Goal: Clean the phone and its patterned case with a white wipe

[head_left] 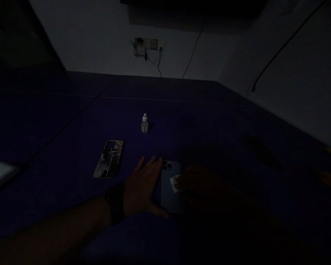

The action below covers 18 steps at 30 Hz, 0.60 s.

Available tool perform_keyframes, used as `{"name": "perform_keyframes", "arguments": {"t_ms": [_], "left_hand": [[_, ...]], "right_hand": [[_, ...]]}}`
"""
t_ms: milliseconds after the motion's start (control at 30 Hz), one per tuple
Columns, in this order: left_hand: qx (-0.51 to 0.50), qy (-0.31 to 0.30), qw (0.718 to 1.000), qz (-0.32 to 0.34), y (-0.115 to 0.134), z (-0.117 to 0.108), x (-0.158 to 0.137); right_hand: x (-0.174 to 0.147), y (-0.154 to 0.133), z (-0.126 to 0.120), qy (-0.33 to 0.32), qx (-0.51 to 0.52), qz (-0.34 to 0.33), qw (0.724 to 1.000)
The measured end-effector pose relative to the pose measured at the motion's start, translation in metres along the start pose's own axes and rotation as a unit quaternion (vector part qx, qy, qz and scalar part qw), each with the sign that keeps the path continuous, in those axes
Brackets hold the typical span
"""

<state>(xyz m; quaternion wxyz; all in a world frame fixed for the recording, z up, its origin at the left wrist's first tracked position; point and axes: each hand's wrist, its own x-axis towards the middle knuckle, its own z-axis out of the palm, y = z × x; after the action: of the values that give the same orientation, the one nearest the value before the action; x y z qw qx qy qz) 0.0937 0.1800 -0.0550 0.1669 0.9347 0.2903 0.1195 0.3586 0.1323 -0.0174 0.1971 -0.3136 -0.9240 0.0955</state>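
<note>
A smartphone (168, 200) lies face down on the dark blue surface, its camera lenses at the far end. My left hand (142, 186), with a dark watch on the wrist, rests flat along the phone's left edge, fingers stretched out and thumb at the near corner. In deep shadow, my right hand (194, 180) presses a small white wipe (175, 184) onto the phone's back. To the left lies a patterned phone case (109, 160) with a camera cutout. Farther off stands a small dropper bottle (145, 126) with a white top.
A white box-like object (1, 173) sits at the left edge. On the right lies a dark flat object (260, 151), hard to make out. Wall sockets (149, 44) with plugs and cables are on the back wall. The room is very dim.
</note>
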Motion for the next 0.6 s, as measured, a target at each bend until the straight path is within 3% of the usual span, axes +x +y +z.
{"name": "perform_keyframes", "arguments": {"t_ms": [233,467,600], "left_hand": [[-0.008,0.006,1.0,-0.004,0.0,0.001,0.0],[-0.002,-0.013,1.0,-0.011,0.001,-0.002,0.001],[0.002,-0.007,1.0,-0.012,0.002,-0.002,0.001]], "right_hand": [[0.008,0.002,-0.005,0.005,-0.062,0.037,0.997],[0.004,0.016,0.015,0.029,-0.075,0.119,0.99],[0.001,0.021,0.021,0.024,-0.084,0.129,0.988]]}}
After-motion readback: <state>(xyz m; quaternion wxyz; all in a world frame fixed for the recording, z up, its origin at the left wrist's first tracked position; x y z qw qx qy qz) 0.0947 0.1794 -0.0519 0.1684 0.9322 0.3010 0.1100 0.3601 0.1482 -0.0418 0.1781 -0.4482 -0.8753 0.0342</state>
